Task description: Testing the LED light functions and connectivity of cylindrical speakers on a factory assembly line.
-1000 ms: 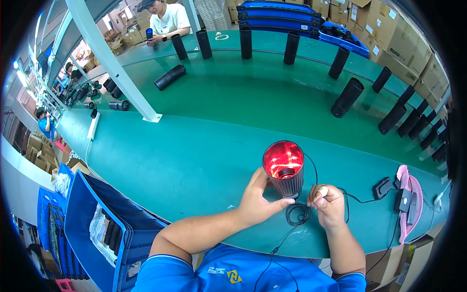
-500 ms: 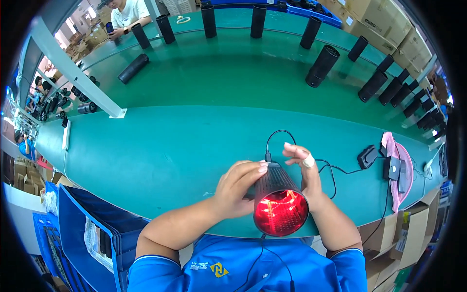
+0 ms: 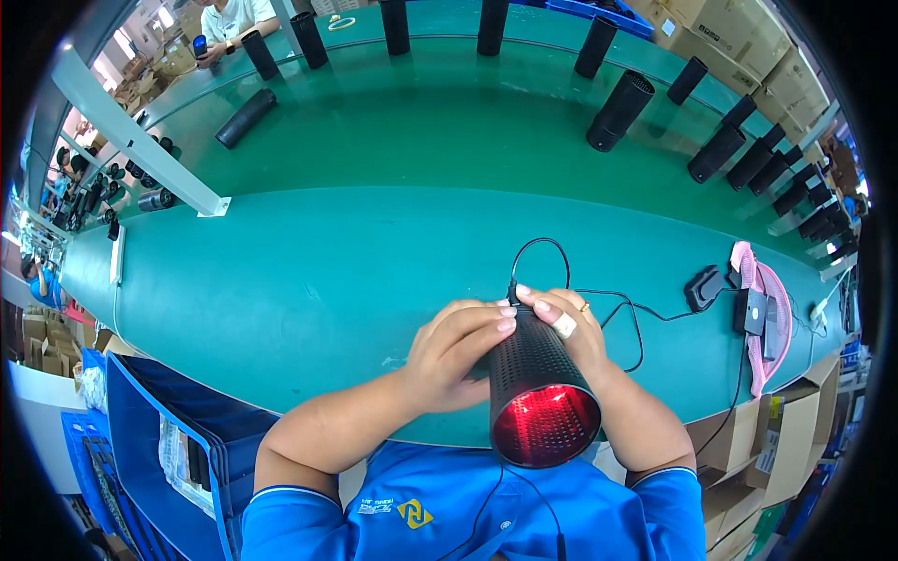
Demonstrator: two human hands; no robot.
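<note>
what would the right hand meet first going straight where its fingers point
The right hand would likely meet the black cable plug first, at the far end of the perforated black cylinder; depth is unclear, and hand and plug could be touching.

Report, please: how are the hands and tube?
Left hand gripping black tube, right hand at its far end. Red glow inside. Black cable at that end.

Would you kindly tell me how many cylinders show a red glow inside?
1: the perforated black cylinder between the left hand and right hand; other cylinders mostly hide their insides.
</note>
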